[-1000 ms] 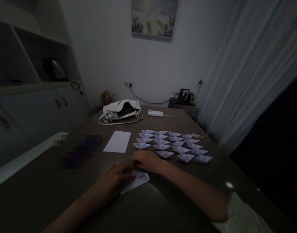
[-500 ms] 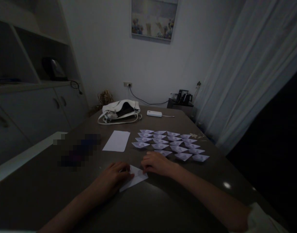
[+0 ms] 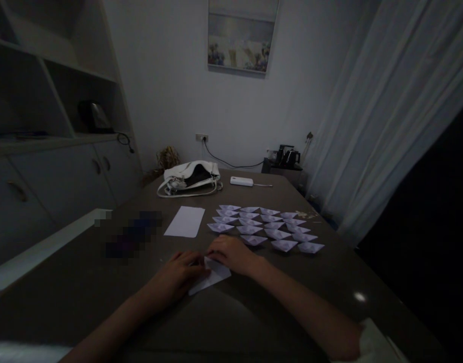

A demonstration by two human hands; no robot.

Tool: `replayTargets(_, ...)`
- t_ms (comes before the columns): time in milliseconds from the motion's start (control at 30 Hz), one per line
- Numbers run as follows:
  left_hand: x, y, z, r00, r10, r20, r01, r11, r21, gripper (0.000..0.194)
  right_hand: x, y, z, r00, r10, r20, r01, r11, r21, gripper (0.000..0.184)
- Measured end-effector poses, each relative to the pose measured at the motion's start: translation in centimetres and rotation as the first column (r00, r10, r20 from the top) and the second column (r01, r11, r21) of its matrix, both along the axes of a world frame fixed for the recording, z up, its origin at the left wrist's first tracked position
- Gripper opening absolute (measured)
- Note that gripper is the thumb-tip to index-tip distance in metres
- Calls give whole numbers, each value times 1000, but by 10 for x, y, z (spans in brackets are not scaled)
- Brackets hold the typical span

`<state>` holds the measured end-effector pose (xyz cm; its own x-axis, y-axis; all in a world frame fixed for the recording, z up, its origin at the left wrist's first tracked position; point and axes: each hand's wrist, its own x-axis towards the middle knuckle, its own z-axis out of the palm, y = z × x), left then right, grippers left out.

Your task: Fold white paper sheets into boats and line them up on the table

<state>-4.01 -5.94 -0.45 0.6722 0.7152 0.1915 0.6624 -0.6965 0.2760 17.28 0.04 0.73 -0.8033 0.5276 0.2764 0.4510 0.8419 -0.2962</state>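
A folded piece of white paper (image 3: 215, 276), roughly triangular, lies on the brown table between my hands. My left hand (image 3: 180, 275) is closed at its left side, thumb and fingers on the paper. Across the upper edge of the paper rests my right hand (image 3: 231, 253), its fingers bent and closed at the top corner; the fingertips are partly hidden. Just beyond the right hand stand rows of several folded paper boats (image 3: 254, 240). A stack of flat white paper (image 3: 186, 222) lies ahead of my left hand.
Toward the far end of the table (image 3: 148, 333) are a white handbag (image 3: 191, 176) and a white power bank (image 3: 242, 181) with a short cable. A blurred-out dark object (image 3: 135, 234) lies at the left. Small scraps (image 3: 305, 215) sit beyond the boats near the right edge.
My right hand has slid left along the paper's upper edge toward the top corner, nearer my left hand. The left hand stays on the paper. The camera view has shifted slightly.
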Motion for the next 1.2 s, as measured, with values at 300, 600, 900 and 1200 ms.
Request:
replayTargets(300, 7, -6, 1, 998, 66, -5, -66, 997, 36, 30, 14, -51, -13, 986, -142, 82, 135, 987, 86, 28)
replayTargets(600, 13, -18, -2, 992, 120, 49, -122, 992, 29, 26, 44, -89, -15, 935, -346, 75, 346, 938, 11, 35)
replayTargets(900, 5, -16, 3, 993, 12, 116, -3, 997, -80, 30, 33, -80, -8, 957, -283, -65, 285, 958, 16, 39)
replayTargets(1200, 12, -16, 16, 996, 4, 86, 5, 995, -103, 20, 25, -58, -7, 993, -118, 8, 118, 991, -64, 24)
